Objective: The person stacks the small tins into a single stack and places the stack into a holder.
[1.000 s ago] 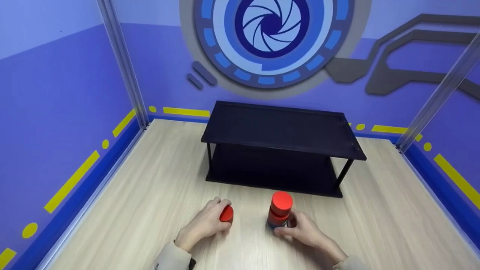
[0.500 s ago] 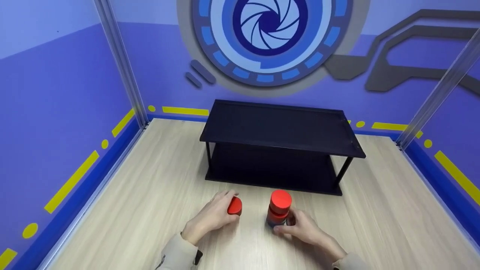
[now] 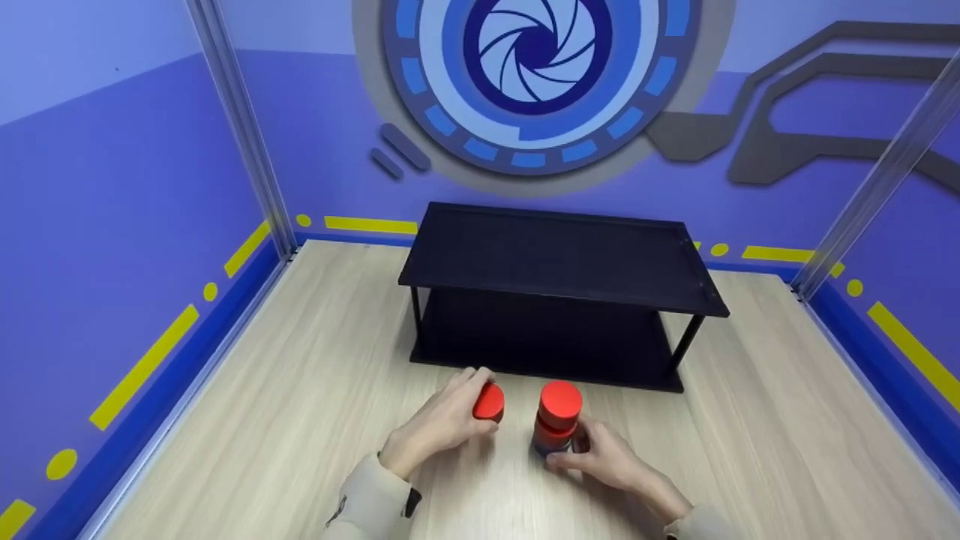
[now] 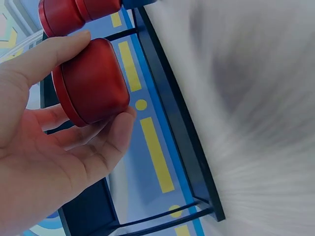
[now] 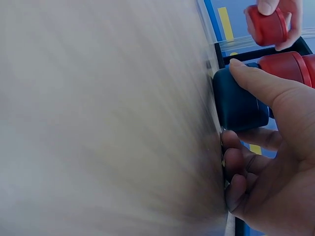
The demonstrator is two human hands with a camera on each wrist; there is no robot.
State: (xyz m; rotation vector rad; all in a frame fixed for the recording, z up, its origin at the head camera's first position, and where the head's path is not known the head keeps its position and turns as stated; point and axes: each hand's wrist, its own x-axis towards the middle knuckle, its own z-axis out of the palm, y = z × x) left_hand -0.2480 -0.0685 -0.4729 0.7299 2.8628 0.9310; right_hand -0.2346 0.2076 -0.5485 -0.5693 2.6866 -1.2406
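Observation:
Thumb and fingers of my left hand (image 3: 444, 421) hold a small round red canister (image 4: 93, 81) by its sides, raised off the table. To its right stands an upright stack: two red canisters (image 3: 560, 405) on top of a dark blue canister (image 5: 238, 101). My right hand (image 3: 609, 456) grips the blue one low down at the table, its thumb on the near side. In the head view the blue canister is mostly hidden by the red ones and the fingers. A gap separates the left hand's canister from the stack.
A black two-level shelf (image 3: 562, 255) stands behind the hands, its lower board (image 3: 540, 341) close to the stack. The pale wooden table (image 3: 285, 420) reaches to blue-purple walls (image 3: 315, 142) on the sides and back. Metal corner posts (image 3: 251, 135) rise at the rear.
My left hand has moved right and away from me with its red canister, closer to the stack. The right hand and the stack have stayed in place.

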